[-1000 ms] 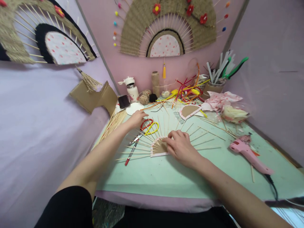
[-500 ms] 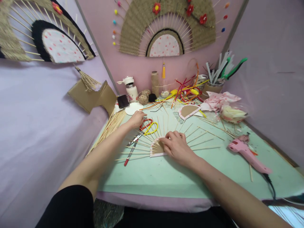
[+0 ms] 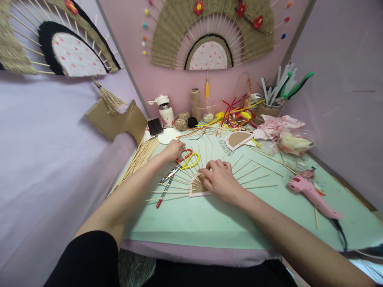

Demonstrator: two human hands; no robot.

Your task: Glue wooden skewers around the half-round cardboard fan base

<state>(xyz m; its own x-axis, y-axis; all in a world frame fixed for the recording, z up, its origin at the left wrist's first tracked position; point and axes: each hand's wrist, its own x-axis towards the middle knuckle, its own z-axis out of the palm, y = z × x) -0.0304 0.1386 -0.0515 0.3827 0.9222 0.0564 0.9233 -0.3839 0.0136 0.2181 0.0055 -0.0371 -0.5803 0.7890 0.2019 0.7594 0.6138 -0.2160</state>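
Right fingers (image 3: pixel 209 172): bent, tips pressed down at the rim of the cardboard half-disc (image 3: pixel 197 186); nothing is seen gripped.
Half-disc: laid flat under and just left of the right hand (image 3: pixel 223 184), skewers (image 3: pixel 257 177) fanned outward from it.
Left hand (image 3: pixel 172 150): curled beside the scissors (image 3: pixel 187 158); a hold cannot be made out.
Nearer hand: the right; the left is kept beyond the fan.
Cup (image 3: pixel 271 108): far right, filled with upright strips and green-handled tools.
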